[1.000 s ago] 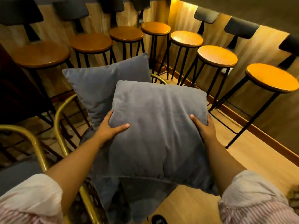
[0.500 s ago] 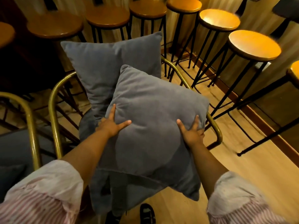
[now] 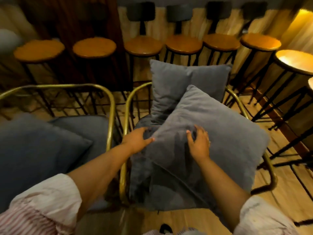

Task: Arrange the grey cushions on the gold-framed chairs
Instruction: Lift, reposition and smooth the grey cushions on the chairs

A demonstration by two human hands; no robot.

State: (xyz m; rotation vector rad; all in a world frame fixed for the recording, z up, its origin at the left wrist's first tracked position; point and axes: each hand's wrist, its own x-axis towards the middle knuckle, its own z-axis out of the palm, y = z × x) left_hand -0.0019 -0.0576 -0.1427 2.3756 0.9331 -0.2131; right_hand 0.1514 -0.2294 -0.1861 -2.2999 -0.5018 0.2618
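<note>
The right gold-framed chair [image 3: 126,116] has one grey cushion [image 3: 177,82] upright against its back. A second grey cushion [image 3: 220,133] lies tilted in front of it, over the seat and the chair's right arm. My left hand [image 3: 138,139] grips this front cushion at its left corner. On top of the same cushion, my right hand [image 3: 198,143] has curled fingers dug into the fabric. The left gold-framed chair [image 3: 111,116] holds another grey cushion [image 3: 33,141] on a grey seat pad [image 3: 88,126].
A row of round wooden bar stools [image 3: 142,46] on black legs stands along the wall behind both chairs. More stools [image 3: 294,60] line the right side. The wooden floor [image 3: 288,192] shows to the right of the chair.
The front cushion has come down onto the right chair's seat. My hands moved from its sides to its left corner and top. The view swung left, showing the left chair.
</note>
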